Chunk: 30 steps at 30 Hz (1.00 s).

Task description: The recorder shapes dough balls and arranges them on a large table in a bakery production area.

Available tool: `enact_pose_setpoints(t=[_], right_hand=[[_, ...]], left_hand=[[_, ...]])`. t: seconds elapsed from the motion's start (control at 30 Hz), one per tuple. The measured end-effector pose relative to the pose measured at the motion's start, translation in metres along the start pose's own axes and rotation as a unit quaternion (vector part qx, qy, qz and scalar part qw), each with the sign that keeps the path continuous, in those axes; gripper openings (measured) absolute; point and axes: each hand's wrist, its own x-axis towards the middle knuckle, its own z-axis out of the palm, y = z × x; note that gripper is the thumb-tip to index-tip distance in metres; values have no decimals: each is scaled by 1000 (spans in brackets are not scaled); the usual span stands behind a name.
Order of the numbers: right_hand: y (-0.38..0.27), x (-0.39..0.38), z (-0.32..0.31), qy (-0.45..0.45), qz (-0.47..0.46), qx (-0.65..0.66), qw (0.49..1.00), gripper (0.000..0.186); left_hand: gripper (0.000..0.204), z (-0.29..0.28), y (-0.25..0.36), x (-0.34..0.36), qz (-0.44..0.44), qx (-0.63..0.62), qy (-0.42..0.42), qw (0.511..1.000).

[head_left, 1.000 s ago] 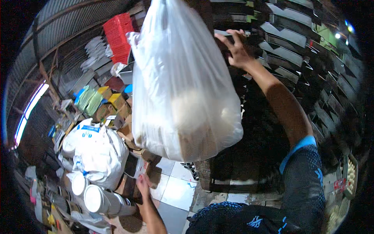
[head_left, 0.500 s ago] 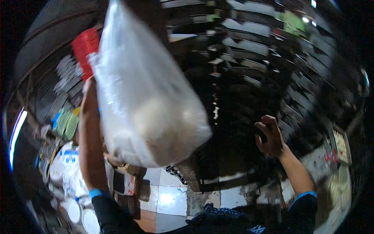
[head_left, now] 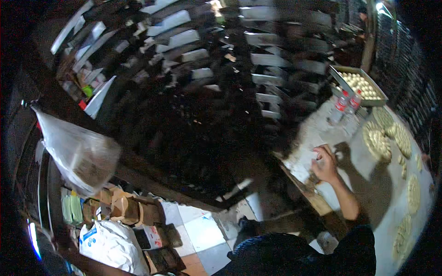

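My right hand (head_left: 325,164) hovers over the near left side of a floured worktable (head_left: 317,133), its fingers loosely curled, thumb apart, nothing visible in it. A clear plastic bag (head_left: 83,156) with something pale inside hangs at the left from a point on a dark beam. Low on the left my left forearm (head_left: 96,264) shows dimly, and its hand is lost in the dark, apart from the bag. To the right of my right hand lie pale ridged dough pieces (head_left: 377,141), several in clusters along the table.
Two clear bottles with red labels (head_left: 347,103) stand at the table's far end, beside a metal tray (head_left: 378,102) of round dough balls. At lower left are a white sack (head_left: 110,246) and cardboard boxes (head_left: 131,209) on the tiled floor (head_left: 202,232). Dark slatted racks (head_left: 267,60) stand ahead.
The plastic bag, close in front of my left arm before, now hangs farther left, away from me. My view has turned right, bringing the worktable in. My left arm has dropped low.
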Motion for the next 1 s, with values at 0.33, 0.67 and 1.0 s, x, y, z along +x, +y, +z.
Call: enact_pose_setpoints(t=[0.33,0.67,1.0], right_hand=[[85,-128,-86,-106,52,102,988,32],[24,-157,-63,-216,59,339,914,44],[-101,-229,-100,38,447,530,720,72]], left_hand=[[32,-16,-62,-229,-54,117,-73,989],[27,-44,-141,-369,-53,152,-114,980],[28,-26,-312,-489,-130,161,-156,966]])
